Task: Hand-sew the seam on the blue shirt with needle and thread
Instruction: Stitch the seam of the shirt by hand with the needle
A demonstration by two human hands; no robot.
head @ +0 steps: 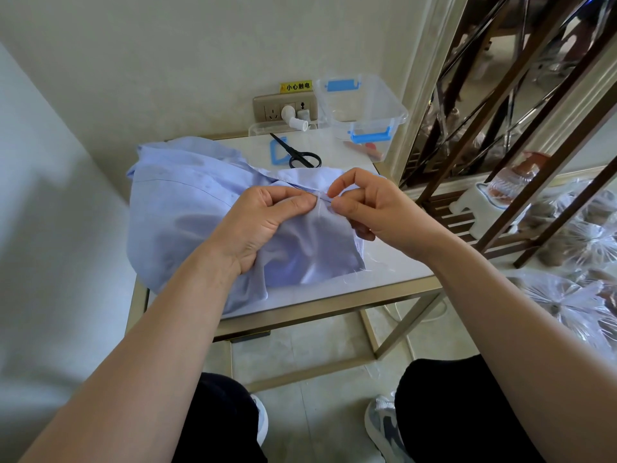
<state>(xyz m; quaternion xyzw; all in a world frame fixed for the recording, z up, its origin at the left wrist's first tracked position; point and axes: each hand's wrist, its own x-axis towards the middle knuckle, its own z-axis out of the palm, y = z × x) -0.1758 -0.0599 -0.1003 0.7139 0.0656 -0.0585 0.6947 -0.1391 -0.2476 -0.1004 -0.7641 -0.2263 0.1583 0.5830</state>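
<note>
The light blue shirt (187, 195) lies bunched on a small white table (394, 262). My left hand (263, 222) pinches a fold of the shirt at the seam between thumb and fingers. Just right of it, my right hand (370, 205) pinches at the same spot with thumb and forefinger, where a thin needle (329, 199) barely shows against the cloth. Fine white thread (370, 260) trails off the shirt's frayed right edge onto the table.
Black scissors (297, 153) lie behind the shirt beside a blue plastic frame (277, 152). A clear plastic box (364, 105) with blue clips stands at the back right, below a wall socket (283, 108). A dark metal shelf (500, 155) stands close on the right.
</note>
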